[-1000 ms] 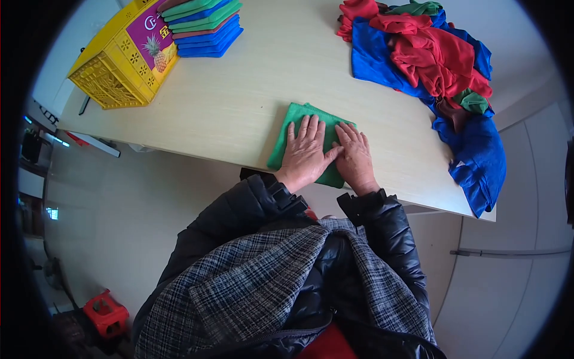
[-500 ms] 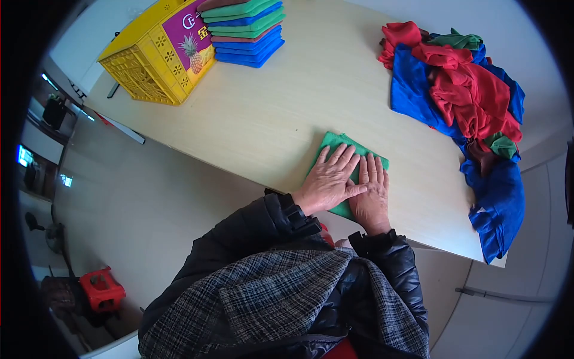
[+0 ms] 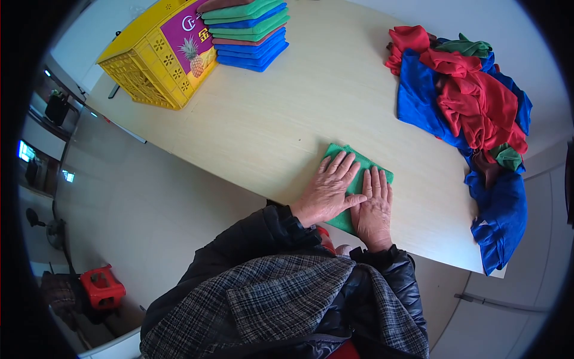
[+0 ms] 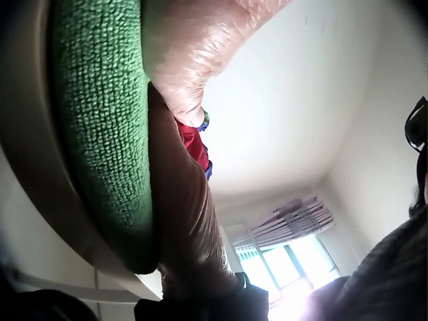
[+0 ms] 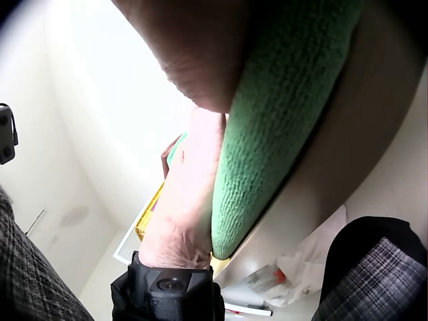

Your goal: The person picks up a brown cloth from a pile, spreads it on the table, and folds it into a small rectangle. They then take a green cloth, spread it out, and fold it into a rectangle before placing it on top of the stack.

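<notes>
A folded green cloth lies at the table's near edge in the head view. My left hand rests flat on its left part, fingers straight and pointing away from me. On its right part my right hand lies flat too, with the left thumb touching it. In the left wrist view the cloth shows a thick, rounded folded edge under the hands. From the right wrist view the same cloth sits on the tabletop beneath both palms.
A yellow crate stands at the table's far left, beside a stack of folded cloths in blue, green and brown. A loose heap of red, blue and green cloths covers the right side and hangs over the edge. A red stool is on the floor.
The head view has shifted, so table, cloths and hands appear further right and lower. Both hands stay flat on the green cloth.
</notes>
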A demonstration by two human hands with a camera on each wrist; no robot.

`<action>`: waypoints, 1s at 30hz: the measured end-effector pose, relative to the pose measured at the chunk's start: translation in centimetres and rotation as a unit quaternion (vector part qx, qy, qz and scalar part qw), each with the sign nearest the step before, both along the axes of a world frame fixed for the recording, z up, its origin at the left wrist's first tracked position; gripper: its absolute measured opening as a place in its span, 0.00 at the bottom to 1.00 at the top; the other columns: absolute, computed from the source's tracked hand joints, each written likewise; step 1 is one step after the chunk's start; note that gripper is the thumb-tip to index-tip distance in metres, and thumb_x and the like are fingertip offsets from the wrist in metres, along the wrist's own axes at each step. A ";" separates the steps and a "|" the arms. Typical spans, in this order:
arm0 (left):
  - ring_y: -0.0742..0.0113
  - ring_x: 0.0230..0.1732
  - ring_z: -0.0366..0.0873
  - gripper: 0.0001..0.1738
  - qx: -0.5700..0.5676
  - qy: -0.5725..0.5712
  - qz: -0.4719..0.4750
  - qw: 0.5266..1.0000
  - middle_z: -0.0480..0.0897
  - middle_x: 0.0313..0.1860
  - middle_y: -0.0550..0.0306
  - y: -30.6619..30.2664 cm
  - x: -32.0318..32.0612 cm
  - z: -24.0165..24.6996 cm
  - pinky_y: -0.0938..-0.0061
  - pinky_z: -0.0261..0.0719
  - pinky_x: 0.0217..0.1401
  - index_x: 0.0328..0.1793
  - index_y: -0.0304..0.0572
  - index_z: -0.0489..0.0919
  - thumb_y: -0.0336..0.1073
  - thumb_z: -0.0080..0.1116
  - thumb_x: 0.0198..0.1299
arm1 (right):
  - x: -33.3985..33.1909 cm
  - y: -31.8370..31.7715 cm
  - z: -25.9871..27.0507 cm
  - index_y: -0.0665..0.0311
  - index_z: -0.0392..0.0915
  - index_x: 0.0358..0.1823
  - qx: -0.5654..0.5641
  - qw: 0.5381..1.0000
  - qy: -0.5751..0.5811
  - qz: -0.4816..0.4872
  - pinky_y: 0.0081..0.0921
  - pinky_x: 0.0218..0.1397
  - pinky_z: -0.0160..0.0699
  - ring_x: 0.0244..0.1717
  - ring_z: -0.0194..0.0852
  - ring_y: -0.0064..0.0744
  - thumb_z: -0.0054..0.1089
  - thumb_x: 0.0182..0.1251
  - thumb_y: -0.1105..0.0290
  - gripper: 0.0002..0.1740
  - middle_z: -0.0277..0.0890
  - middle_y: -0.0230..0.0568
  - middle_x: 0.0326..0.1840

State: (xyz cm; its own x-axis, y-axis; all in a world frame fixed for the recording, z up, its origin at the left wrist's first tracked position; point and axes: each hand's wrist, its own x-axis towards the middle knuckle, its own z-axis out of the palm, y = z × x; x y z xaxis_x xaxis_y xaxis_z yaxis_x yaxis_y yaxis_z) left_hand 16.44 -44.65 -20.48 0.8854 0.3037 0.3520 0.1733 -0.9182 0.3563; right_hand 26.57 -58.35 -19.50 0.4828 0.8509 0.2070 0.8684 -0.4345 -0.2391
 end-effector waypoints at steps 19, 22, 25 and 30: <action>0.44 0.84 0.53 0.47 0.009 0.034 0.041 0.999 0.59 0.83 0.39 1.0 -0.4 -0.7 0.48 0.54 0.82 0.82 0.33 0.59 0.63 0.51 0.71 | 0.1 -0.5 -0.1 0.69 0.60 0.78 0.018 1.000 -0.009 -0.005 0.52 0.86 0.43 0.85 0.46 0.54 0.52 0.75 0.50 0.39 0.54 0.55 0.83; 0.44 0.83 0.54 0.46 0.022 0.030 0.052 0.998 0.60 0.83 0.39 1.2 -0.9 -0.7 0.48 0.54 0.82 0.82 0.34 0.59 0.62 0.51 0.71 | 0.1 -0.6 -0.2 0.69 0.60 0.78 0.023 1.000 -0.014 -0.005 0.52 0.85 0.43 0.85 0.46 0.54 0.52 0.75 0.50 0.39 0.55 0.55 0.83; 0.44 0.83 0.54 0.45 0.005 0.048 0.077 0.996 0.61 0.82 0.39 1.5 -1.7 -0.5 0.47 0.53 0.82 0.81 0.33 0.60 0.62 0.51 0.71 | 0.1 -0.8 0.1 0.69 0.60 0.78 0.028 0.999 -0.019 -0.002 0.52 0.85 0.44 0.85 0.46 0.54 0.53 0.75 0.50 0.39 0.55 0.54 0.83; 0.44 0.83 0.54 0.44 0.069 0.065 0.121 0.988 0.62 0.81 0.39 1.1 -2.9 0.6 0.47 0.51 0.83 0.80 0.32 0.62 0.62 0.50 0.72 | 0.8 -0.8 1.4 0.69 0.61 0.78 0.007 1.000 -0.018 0.014 0.52 0.85 0.46 0.85 0.47 0.54 0.53 0.75 0.50 0.39 0.55 0.54 0.83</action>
State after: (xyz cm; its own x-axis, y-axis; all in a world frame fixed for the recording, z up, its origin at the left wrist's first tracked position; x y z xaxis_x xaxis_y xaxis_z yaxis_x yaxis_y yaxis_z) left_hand 13.54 -43.55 -19.92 0.8330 0.4696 0.2925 0.4307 -0.8823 0.1897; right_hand 27.39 -59.16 -18.11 0.4503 0.8612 0.2358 0.8886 -0.4062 -0.2133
